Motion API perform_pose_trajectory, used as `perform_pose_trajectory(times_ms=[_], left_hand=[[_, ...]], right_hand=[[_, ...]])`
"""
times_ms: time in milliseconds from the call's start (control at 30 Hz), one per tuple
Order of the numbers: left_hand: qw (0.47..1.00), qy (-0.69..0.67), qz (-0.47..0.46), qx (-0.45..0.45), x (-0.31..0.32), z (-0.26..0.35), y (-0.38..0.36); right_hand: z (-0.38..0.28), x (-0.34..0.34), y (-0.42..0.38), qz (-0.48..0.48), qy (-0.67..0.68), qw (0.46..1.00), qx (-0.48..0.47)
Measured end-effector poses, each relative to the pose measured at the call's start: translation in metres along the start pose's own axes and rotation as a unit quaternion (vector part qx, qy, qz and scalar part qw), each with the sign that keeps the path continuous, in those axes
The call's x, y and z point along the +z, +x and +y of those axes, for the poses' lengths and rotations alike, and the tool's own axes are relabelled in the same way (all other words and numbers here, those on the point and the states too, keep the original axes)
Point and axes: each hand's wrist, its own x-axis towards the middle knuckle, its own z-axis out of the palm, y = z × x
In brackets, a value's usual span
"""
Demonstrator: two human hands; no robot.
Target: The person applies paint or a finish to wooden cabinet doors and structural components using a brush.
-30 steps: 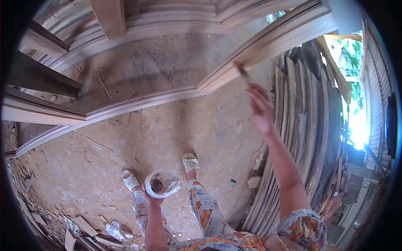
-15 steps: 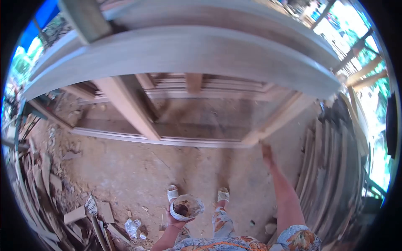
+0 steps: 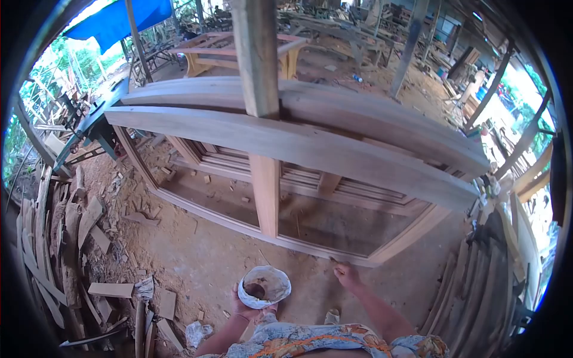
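Note:
My left hand (image 3: 243, 305) grips a white bowl (image 3: 283, 289) from below and its left side. Its inside is smeared tan, with a dark brown patch at the bottom. To the right, my right hand (image 3: 346, 273) is stretched forward with fingers closed, close to the lower rail (image 3: 310, 248) of a large wooden frame. A small dark tip shows at the fingers; I cannot tell what it belongs to. The frame has a wide arched top board (image 3: 358, 152) and a middle upright (image 3: 264, 197).
Long boards (image 3: 471, 286) are stacked on the right. Scrap wood (image 3: 71, 238) and offcuts cover the ground at left, near a crumpled plastic bag (image 3: 197, 333). A post (image 3: 256, 53) rises behind the top board. Farther back stands a wooden table frame (image 3: 209, 59) under a blue tarp (image 3: 122, 24).
My view has tilted up, showing more of the workshop. My right hand has moved left from the frame's lower right corner along the bottom rail. The bowl stays in my left hand.

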Motion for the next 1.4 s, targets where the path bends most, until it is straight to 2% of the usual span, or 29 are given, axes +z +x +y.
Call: perform_pose_trajectory(times_ms=[33, 100, 167, 233, 300, 367, 400, 467, 533, 600, 633, 667, 733, 800, 867, 933, 1000, 1033, 1100, 1167, 1233, 1300, 1367, 1400], left_hand=[[0.999, -0.018, 0.001, 0.034, 0.007, 0.008, -0.007], [0.998, -0.012, -0.033, 0.042, 0.029, 0.025, -0.032], [0.997, -0.005, -0.065, 0.045, 0.039, 0.045, -0.048], [0.995, 0.02, 0.003, 0.096, 0.046, 0.069, -0.046], [0.997, 0.017, -0.016, 0.077, 0.041, 0.087, -0.049], [0.997, 0.013, -0.014, 0.079, 0.055, 0.103, -0.048], [0.996, 0.013, 0.002, 0.092, 0.066, 0.106, -0.053], [0.996, 0.007, -0.01, 0.094, 0.09, 0.115, -0.044], [0.992, 0.006, -0.048, 0.114, 0.094, 0.117, -0.034], [0.992, 0.018, -0.063, 0.104, 0.113, 0.116, -0.024], [0.991, 0.023, -0.08, 0.101, 0.126, 0.115, -0.016], [0.992, 0.025, -0.079, 0.097, 0.141, 0.118, -0.001], [0.983, 0.027, -0.146, 0.105, 0.161, 0.114, 0.021], [0.98, 0.06, -0.133, 0.133, 0.199, 0.104, 0.042], [0.972, 0.108, -0.097, 0.185, 0.217, 0.099, 0.066], [0.972, 0.106, -0.105, 0.182, 0.236, 0.1, 0.097], [0.969, 0.111, -0.101, 0.197, 0.259, 0.096, 0.114], [0.97, 0.11, -0.104, 0.19, 0.272, 0.092, 0.123], [0.968, 0.1, -0.11, 0.201, 0.29, 0.088, 0.137], [0.963, 0.106, -0.058, 0.243, 0.301, 0.09, 0.156], [0.959, 0.104, -0.071, 0.252, 0.299, 0.095, 0.161], [0.969, 0.06, -0.073, 0.227, 0.308, 0.096, 0.159], [0.97, 0.043, -0.05, 0.234, 0.314, 0.106, 0.158], [0.972, 0.034, -0.027, 0.231, 0.316, 0.115, 0.159]], right_hand=[[-0.002, 0.014, 0.0, 0.0, 0.01, 1.0, -0.011], [-0.027, 0.026, -0.002, 0.005, 0.024, 0.999, -0.024], [-0.055, 0.035, -0.005, -0.038, 0.006, 0.995, -0.097], [-0.089, 0.038, 0.005, -0.046, 0.04, 0.994, -0.091], [-0.114, 0.038, 0.0, -0.045, 0.079, 0.992, -0.083], [-0.132, 0.031, 0.004, -0.061, 0.052, 0.996, -0.033], [-0.129, 0.031, 0.009, -0.028, 0.054, 0.997, -0.056], [-0.126, 0.013, 0.028, -0.01, 0.029, 0.998, -0.046], [-0.134, -0.012, 0.038, 0.117, 0.009, 0.987, -0.112], [-0.173, -0.058, 0.041, 0.143, 0.078, 0.986, -0.041], [-0.176, -0.074, 0.046, 0.147, 0.081, 0.985, -0.038], [-0.175, -0.094, 0.058, 0.182, 0.108, 0.975, -0.067], [-0.184, -0.13, 0.065, 0.217, 0.138, 0.961, -0.1], [-0.199, -0.172, 0.073, 0.239, 0.171, 0.951, -0.093], [-0.182, -0.196, 0.09, 0.262, 0.204, 0.936, -0.115], [-0.168, -0.226, 0.114, 0.28, 0.236, 0.92, -0.139], [-0.164, -0.252, 0.13, 0.31, 0.314, 0.891, -0.108], [-0.167, -0.263, 0.139, 0.298, 0.318, 0.893, -0.114], [-0.175, -0.282, 0.162, 0.31, 0.398, 0.859, -0.087], [-0.177, -0.299, 0.197, 0.271, 0.386, 0.877, -0.089], [-0.19, -0.306, 0.219, 0.205, 0.344, 0.905, -0.145], [-0.209, -0.309, 0.241, 0.176, 0.366, 0.897, -0.173], [-0.227, -0.317, 0.268, 0.13, 0.23, 0.92, -0.288], [-0.238, -0.32, 0.278, 0.108, 0.198, 0.929, -0.292]])
